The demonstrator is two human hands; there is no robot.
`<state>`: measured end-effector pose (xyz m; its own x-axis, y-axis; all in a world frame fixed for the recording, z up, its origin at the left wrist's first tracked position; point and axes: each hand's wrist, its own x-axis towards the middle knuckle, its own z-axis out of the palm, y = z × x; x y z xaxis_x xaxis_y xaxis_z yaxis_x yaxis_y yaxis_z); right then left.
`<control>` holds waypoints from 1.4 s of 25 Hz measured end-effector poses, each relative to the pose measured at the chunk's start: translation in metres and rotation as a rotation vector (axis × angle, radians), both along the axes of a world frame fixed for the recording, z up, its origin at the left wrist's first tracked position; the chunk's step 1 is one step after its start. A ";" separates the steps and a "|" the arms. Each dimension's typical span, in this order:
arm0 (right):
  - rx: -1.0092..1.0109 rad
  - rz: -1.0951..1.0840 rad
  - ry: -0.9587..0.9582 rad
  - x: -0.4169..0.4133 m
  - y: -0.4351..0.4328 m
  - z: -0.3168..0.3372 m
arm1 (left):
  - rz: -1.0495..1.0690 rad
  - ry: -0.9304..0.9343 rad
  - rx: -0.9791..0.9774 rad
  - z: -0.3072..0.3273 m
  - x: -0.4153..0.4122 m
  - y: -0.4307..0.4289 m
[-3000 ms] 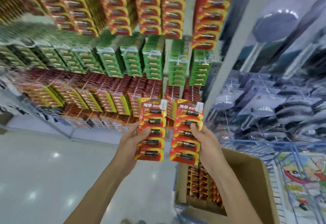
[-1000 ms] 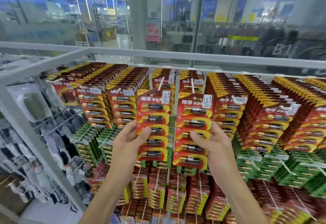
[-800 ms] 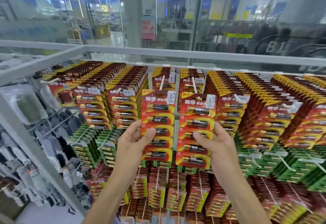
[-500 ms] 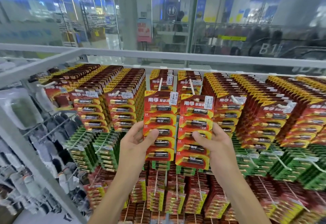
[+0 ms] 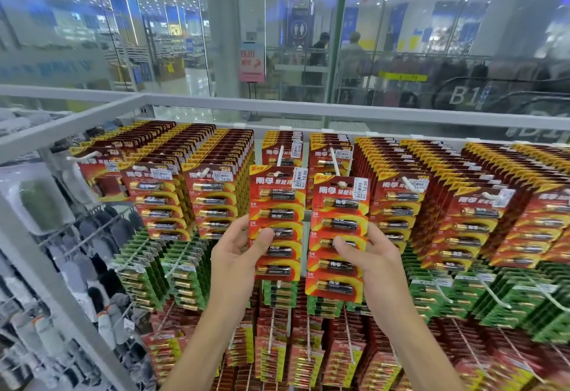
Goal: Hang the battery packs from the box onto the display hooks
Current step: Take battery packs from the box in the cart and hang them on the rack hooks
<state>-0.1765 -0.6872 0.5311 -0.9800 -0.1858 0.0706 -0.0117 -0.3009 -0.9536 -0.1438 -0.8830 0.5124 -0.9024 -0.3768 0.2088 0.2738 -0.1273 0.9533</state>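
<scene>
a: where are the two battery packs now?
b: both are up in front of the top row of the display. the left hand (image 5: 237,255) holds the left pack (image 5: 276,205) and the right hand (image 5: 379,261) holds the right pack (image 5: 339,224). they stand upright, just beside each other with a thin gap, and the right one is a little lower.
a: how do the fingers lie?
b: on each hand the thumb presses on the front of the card, near the middle, and the other fingers go behind it, so it is a pinch. only a part of those fingers shows at the outer edge of the card. the tips are hidden behind it.
a: are the packs on the hooks?
b: a white tip shows at the hole in the top of each pack. the left hook (image 5: 280,156) and the right hook (image 5: 334,162) run back from there to a few packs that hang behind. whether each card is over its tip or only in front of it, i cannot tell.
a: what is around?
b: full rows of red packs (image 5: 212,199) on both sides and green packs (image 5: 188,276) below them. the lowest rows are cut off by the bottom edge. at the left hang grey things, too blurred to name. a grey rail (image 5: 308,110) runs above the display. behind it is a glass wall (image 5: 401,36) with two people (image 5: 320,48), unclear.
</scene>
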 end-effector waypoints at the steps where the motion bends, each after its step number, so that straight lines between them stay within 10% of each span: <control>1: 0.003 -0.015 -0.009 -0.004 0.000 -0.004 | 0.006 0.003 0.006 -0.002 0.000 -0.001; 35: 0.282 -0.391 -0.046 -0.134 -0.053 -0.044 | 0.173 -0.241 -0.091 -0.025 -0.133 -0.002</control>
<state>-0.3102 -0.7404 0.4871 -0.9811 0.1919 0.0251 -0.0280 -0.0125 -0.9995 -0.2766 -0.8848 0.4879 -0.8541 -0.5188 0.0359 0.0482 -0.0101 0.9988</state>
